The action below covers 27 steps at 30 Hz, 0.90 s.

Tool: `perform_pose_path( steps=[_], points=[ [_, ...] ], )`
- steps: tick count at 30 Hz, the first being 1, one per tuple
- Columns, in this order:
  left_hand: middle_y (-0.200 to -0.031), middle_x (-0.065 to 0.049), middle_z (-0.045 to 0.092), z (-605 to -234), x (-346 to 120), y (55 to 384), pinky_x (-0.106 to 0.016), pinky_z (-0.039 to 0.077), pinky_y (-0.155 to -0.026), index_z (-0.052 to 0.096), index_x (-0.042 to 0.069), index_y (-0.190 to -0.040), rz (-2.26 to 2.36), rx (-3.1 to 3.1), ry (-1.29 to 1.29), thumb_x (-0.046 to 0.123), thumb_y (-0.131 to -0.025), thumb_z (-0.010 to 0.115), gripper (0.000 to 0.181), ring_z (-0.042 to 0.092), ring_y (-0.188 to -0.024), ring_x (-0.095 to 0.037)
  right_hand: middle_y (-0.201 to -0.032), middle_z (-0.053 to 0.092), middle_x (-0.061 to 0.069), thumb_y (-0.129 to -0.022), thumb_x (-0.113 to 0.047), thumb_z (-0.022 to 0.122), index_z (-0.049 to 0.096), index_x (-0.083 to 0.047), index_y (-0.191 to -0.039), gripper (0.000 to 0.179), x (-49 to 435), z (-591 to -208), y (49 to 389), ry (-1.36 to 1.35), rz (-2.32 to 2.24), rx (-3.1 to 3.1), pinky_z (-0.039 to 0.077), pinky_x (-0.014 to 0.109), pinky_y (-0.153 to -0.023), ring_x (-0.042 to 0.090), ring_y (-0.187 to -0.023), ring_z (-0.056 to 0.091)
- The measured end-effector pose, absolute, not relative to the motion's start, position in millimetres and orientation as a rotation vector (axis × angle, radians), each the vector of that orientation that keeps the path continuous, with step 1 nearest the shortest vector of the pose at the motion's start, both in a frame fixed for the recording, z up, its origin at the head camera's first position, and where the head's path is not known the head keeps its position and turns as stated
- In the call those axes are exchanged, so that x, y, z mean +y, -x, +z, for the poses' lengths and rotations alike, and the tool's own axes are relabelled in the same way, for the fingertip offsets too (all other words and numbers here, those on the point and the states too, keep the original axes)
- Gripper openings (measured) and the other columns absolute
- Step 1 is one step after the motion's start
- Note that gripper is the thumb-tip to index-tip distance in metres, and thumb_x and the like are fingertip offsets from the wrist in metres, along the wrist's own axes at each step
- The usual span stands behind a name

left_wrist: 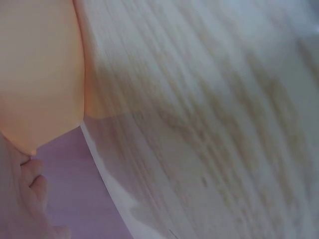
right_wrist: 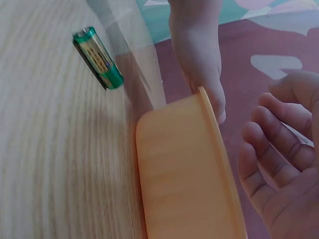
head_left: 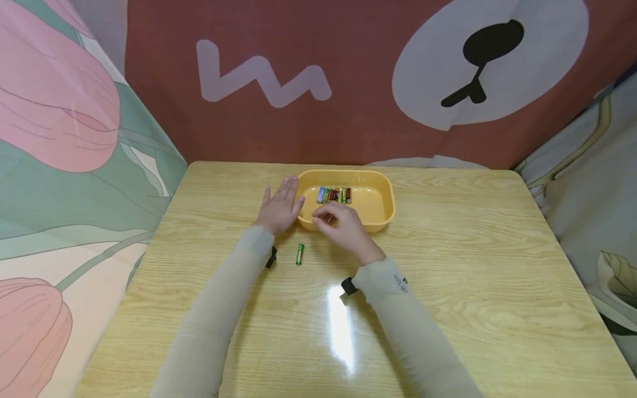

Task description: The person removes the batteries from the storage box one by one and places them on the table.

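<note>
A yellow plastic bin point(head_left: 383, 221) stands near the table's back edge. Inside it, several small batteries point(head_left: 334, 195) lie side by side in a row. My left hand point(head_left: 280, 209) rests against the bin's left side, fingers extended. Over the front rim hovers my right hand point(head_left: 342, 225), its fingers loosely bent; in the right wrist view those fingers point(right_wrist: 284, 139) show nothing between them. A green battery point(head_left: 300, 254) lies on the table in front of the bin, and the right wrist view shows this battery point(right_wrist: 98, 57) beside the bin wall point(right_wrist: 184, 164).
The wood-grain table point(head_left: 473, 265) spreads out on both sides of the bin. Behind it hangs a brown cloth point(head_left: 348, 127) with a cartoon print, and a floral cloth point(head_left: 64, 138) hangs at the left. Light reflects off the tabletop near the right wrist.
</note>
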State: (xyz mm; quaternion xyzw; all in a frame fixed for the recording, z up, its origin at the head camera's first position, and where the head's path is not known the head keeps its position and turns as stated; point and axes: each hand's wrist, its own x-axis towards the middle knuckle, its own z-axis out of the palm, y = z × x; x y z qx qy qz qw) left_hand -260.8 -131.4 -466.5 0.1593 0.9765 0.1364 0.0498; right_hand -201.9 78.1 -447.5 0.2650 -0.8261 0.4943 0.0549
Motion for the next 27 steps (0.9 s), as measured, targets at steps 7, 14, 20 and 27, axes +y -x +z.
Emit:
perform_pose_path(
  steps=[7,14,20,27],
  points=[
    [-0.170,-0.001,0.003,-468.2,-131.6,262.9,-0.057,-0.004,-0.123,0.003,0.011,-0.164,0.403,2.972,-0.489,0.048,-0.110,0.021,0.067,0.001,-0.156,-0.018,-0.099,0.069,0.008,-0.097,-0.012,0.069,0.072,-0.001,-0.112,0.019,83.8,-449.9,217.9,-0.560,1.661,-2.516,0.057,0.039,-0.081,0.022,-0.091,0.065],
    [-0.170,-0.001,0.000,-466.1,-132.2,261.2,-0.056,-0.006,-0.123,0.001,0.011,-0.164,0.398,2.957,-0.497,0.049,-0.110,0.018,0.068,-0.001,-0.156,-0.017,-0.100,0.068,0.012,-0.095,-0.008,0.069,0.071,0.002,-0.112,0.020,79.8,-451.6,233.9,-0.374,1.708,-2.519,0.055,0.039,-0.086,0.025,-0.094,0.064],
    [-0.170,-0.001,0.001,-467.9,-133.1,262.3,-0.055,-0.008,-0.123,0.001,0.011,-0.164,0.407,2.961,-0.494,0.049,-0.110,0.017,0.068,-0.001,-0.156,-0.017,-0.100,0.069,0.013,-0.095,-0.008,0.069,0.071,0.002,-0.112,0.020,72.6,-451.4,248.3,-0.300,1.740,-2.549,0.054,0.036,-0.080,0.025,-0.090,0.063],
    [-0.171,-0.002,0.003,-467.9,-131.7,262.2,-0.057,-0.004,-0.123,0.002,0.011,-0.164,0.417,2.969,-0.498,0.047,-0.110,0.020,0.067,0.000,-0.156,-0.018,-0.097,0.065,0.014,-0.096,-0.007,0.066,0.067,0.007,-0.118,0.027,67.4,-454.8,265.1,-0.157,1.909,-2.540,0.058,0.043,-0.082,0.029,-0.087,0.065]
  ],
)
